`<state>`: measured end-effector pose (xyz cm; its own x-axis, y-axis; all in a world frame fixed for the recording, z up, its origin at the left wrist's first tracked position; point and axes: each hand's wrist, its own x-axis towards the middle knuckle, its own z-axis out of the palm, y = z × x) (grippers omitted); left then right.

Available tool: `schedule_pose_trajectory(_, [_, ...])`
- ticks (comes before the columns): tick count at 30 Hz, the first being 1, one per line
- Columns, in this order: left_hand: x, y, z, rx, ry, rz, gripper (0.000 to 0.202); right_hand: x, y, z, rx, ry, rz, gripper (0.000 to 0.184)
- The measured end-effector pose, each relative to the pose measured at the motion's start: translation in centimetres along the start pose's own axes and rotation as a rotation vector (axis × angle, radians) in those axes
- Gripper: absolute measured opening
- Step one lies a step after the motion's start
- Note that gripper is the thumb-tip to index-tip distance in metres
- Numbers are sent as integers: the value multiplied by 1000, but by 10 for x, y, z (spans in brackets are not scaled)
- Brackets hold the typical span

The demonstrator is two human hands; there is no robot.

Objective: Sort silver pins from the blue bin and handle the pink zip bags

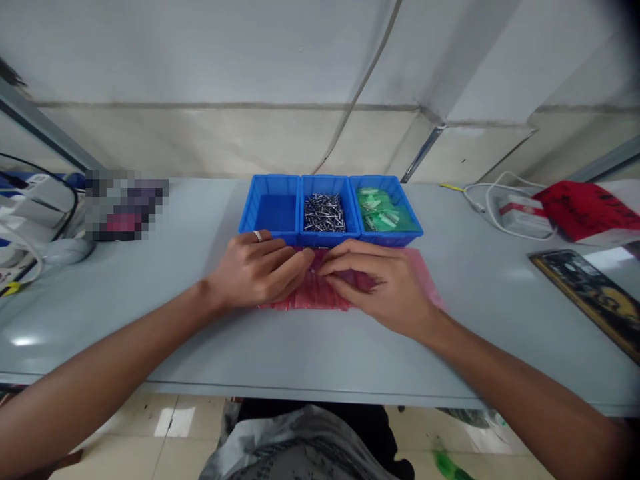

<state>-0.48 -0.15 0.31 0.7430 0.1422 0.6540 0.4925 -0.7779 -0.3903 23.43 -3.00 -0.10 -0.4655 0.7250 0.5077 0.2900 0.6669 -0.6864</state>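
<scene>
Pink translucent plastic bags (317, 295) lie flat on the table in front of three joined blue bins. My left hand (263, 268) rests over their left part, fingers curled and thumb and forefinger closed on the pink plastic. Just across from it, my right hand (383, 277) hovers over the bags with thumb and fingertips drawn together in a pinch; what is between them is too small to make out. The middle bin (325, 237) holds a heap of metal screws (324, 213). Green plastic packets (383, 210) fill the right bin. The left bin (270, 235) shows its bare blue bottom.
On the grey table (300, 353), white chargers and cables (37, 207) crowd the left side near a computer mouse (67, 251). To the right are a small white box (525, 215), a red packet (585, 210) and a dark printed board (590, 293). A wall stands behind.
</scene>
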Motion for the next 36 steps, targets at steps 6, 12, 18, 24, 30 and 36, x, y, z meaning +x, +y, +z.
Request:
schedule_pose_trajectory(6, [-2, -2, 1, -50, -11, -2, 9, 2, -10, -2, 152, 24, 49, 15])
schedule_pose_trajectory(12, [-1, 1, 3, -101, 5, 1, 25, 1, -9, -2, 324, 55, 89, 12])
schedule_pose_trajectory(18, [2, -1, 2, -98, 25, 35, 12, -2, -4, -1, 374, 80, 81, 16])
schedule_pose_trajectory(24, [2, -2, 2, -95, 77, 64, 13, -2, -2, 0, 357, 104, 91, 16])
schedule_pose_trajectory(30, [-1, -2, 0, -53, 87, 64, 17, -1, -6, -3, 384, 49, 177, 8])
schedule_pose_trajectory(36, [-1, -2, 1, -55, 98, 45, 17, -1, -9, -3, 386, 57, 199, 7])
